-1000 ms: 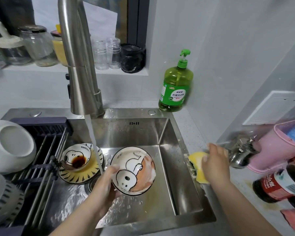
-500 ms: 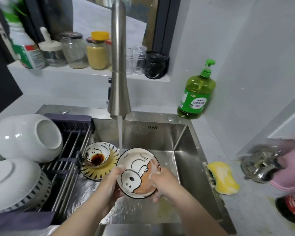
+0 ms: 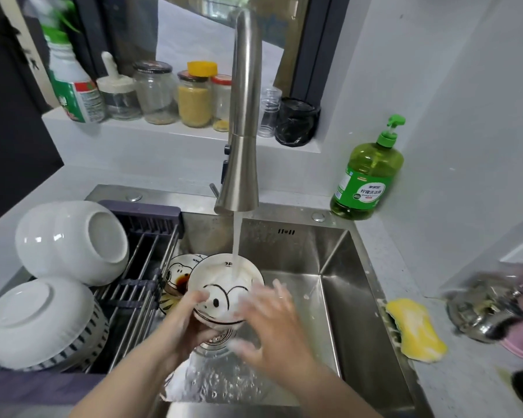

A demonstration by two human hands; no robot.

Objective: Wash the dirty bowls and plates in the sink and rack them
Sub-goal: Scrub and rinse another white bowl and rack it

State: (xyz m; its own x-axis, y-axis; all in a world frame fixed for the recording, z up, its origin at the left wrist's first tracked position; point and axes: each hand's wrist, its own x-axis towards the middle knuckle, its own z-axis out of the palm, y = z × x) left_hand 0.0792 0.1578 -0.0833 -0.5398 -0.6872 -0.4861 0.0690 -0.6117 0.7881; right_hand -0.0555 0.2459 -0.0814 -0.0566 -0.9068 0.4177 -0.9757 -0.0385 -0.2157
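Two hands on cartoon bowl [image 3: 221, 292], tilted under tap stream [image 3: 237, 242] over sink [image 3: 344, 312]. Your left hand [image 3: 191, 312] grips its underside, fingers curled; your right hand [image 3: 269, 327], fingers spread flat, rubs its side. Rotate bowl so water reaches whole rim; grip firmly, likely slippery.

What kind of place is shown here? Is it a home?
Most likely a home kitchen: a steel sink where the left hand holds a bowl under the running tap, a green dish soap bottle beside it, and food jars on the window ledge.
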